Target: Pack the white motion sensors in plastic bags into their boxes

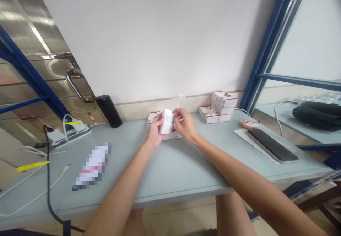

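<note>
**what we cannot make out**

a flat item [92, 166] lies pixelated beyond recognition. our left hand [155, 131] and right hand [185, 125] hide part of a white casing [165, 121] and a red-and-white box [170, 135]. print on the stacked boxes [223, 99] is too small to read.

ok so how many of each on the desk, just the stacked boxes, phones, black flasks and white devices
white and red boxes in the stack: 4
phone: 1
black flask: 1
white plastic device: 1
total: 7
</note>
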`<state>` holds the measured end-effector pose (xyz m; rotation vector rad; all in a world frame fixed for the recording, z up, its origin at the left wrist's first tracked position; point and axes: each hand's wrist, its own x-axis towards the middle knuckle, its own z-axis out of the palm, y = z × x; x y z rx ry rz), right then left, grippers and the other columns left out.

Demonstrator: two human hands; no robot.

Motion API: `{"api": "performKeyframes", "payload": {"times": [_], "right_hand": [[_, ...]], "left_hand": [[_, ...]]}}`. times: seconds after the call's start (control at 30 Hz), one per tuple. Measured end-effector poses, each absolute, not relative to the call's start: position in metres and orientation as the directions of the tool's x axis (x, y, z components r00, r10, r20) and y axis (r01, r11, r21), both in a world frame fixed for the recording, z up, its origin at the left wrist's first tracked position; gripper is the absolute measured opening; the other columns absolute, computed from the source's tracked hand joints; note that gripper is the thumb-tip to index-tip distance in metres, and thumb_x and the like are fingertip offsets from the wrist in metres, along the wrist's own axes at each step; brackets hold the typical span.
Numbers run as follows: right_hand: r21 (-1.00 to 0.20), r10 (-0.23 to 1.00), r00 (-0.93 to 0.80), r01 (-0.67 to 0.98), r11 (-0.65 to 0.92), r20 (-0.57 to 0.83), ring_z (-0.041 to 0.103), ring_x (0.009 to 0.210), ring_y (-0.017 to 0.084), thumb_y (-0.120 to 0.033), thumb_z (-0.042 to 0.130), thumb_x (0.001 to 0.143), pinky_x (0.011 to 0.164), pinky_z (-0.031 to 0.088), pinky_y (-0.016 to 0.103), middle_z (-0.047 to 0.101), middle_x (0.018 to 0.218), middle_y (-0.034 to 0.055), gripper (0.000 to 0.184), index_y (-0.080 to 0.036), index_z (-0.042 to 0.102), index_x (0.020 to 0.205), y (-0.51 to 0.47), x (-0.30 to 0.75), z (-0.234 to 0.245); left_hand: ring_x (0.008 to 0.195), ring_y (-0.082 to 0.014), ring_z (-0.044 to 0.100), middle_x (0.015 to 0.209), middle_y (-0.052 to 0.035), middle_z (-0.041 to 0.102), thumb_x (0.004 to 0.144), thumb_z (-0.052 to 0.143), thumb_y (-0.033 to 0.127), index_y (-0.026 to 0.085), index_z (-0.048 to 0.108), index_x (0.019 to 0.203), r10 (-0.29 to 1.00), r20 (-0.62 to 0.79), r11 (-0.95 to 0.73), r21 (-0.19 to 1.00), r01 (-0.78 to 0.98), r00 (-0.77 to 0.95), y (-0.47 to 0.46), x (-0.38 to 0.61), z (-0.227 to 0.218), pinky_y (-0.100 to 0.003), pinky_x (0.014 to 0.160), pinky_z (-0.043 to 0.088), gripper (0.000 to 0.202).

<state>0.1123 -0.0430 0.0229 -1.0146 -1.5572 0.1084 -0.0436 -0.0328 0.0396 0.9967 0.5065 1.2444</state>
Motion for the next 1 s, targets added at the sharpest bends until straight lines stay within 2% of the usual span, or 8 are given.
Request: {"api": "performKeyframes", "payload": {"times": [0.17, 0.4, 0.6, 0.77, 0.93, 1.0], "right_hand": [[-0.570, 0.624, 0.090, 0.523, 0.634, 0.776, 0.065, 0.090, 0.021, -0.025, 0.047, 0.098, 0.085, 0.053, 0.036, 0.068, 0.104, 0.0049, 0.020, -0.027, 0.065, 0.107, -0.046, 0.110, 0.025], [-0.563, 0.630, 0.081, 0.546, 0.621, 0.773, 0.065, 0.093, 0.021, -0.025, 0.047, 0.099, 0.085, 0.054, 0.037, 0.066, 0.103, 0.0042, 0.024, -0.028, 0.062, 0.118, -0.047, 0.105, 0.020], [-0.534, 0.637, 0.027, 0.572, 0.622, 0.770, 0.064, 0.095, 0.022, -0.024, 0.043, 0.102, 0.085, 0.054, 0.037, 0.064, 0.105, 0.0058, 0.028, -0.028, 0.061, 0.123, -0.050, 0.105, 0.020], [-0.532, 0.648, 0.007, 0.578, 0.619, 0.762, 0.065, 0.098, 0.023, -0.025, 0.043, 0.103, 0.086, 0.055, 0.039, 0.064, 0.107, 0.0067, 0.033, -0.028, 0.059, 0.131, -0.053, 0.105, 0.021], [-0.533, 0.644, 0.003, 0.564, 0.631, 0.765, 0.066, 0.098, 0.023, -0.026, 0.043, 0.104, 0.088, 0.055, 0.039, 0.064, 0.109, 0.0074, 0.038, -0.029, 0.059, 0.138, -0.052, 0.105, 0.018], [-0.521, 0.634, -0.004, 0.565, 0.639, 0.773, 0.066, 0.100, 0.023, -0.026, 0.043, 0.105, 0.089, 0.056, 0.039, 0.065, 0.111, 0.0083, 0.038, -0.028, 0.061, 0.138, -0.050, 0.105, 0.017]], "left_hand": [[0.077, -0.0151, 0.068, 0.096, -0.0009, 0.074, 0.081, 0.082, 0.028, 0.022, 0.071, 0.112, 0.954, 0.170, -0.021, 0.861, -0.509, 0.248, -0.030, -0.044, 0.036, -0.026, 0.069, 0.053, 0.033], [0.085, -0.0136, 0.068, 0.107, 0.0010, 0.071, 0.085, 0.080, 0.031, 0.029, 0.070, 0.118, 0.963, 0.184, -0.055, 0.849, -0.526, 0.196, -0.028, -0.045, 0.035, -0.022, 0.069, 0.052, 0.035], [0.083, -0.0141, 0.066, 0.106, -0.0005, 0.071, 0.087, 0.075, 0.025, 0.030, 0.071, 0.121, 0.965, 0.187, -0.063, 0.849, -0.525, 0.186, -0.027, -0.047, 0.036, -0.022, 0.067, 0.052, 0.034], [0.090, -0.0166, 0.068, 0.118, -0.0026, 0.072, 0.086, 0.077, 0.024, 0.027, 0.073, 0.117, 0.962, 0.205, -0.081, 0.845, -0.529, 0.181, -0.026, -0.049, 0.038, -0.025, 0.073, 0.055, 0.032], [0.083, -0.0156, 0.068, 0.105, -0.0028, 0.072, 0.083, 0.080, 0.026, 0.023, 0.074, 0.114, 0.969, 0.196, -0.090, 0.850, -0.519, 0.153, -0.022, -0.050, 0.035, -0.025, 0.072, 0.057, 0.031], [0.086, -0.0156, 0.069, 0.107, -0.0029, 0.072, 0.083, 0.081, 0.029, 0.023, 0.074, 0.116, 0.967, 0.209, -0.111, 0.855, -0.506, 0.143, -0.020, -0.050, 0.032, -0.025, 0.074, 0.057, 0.034]]}}
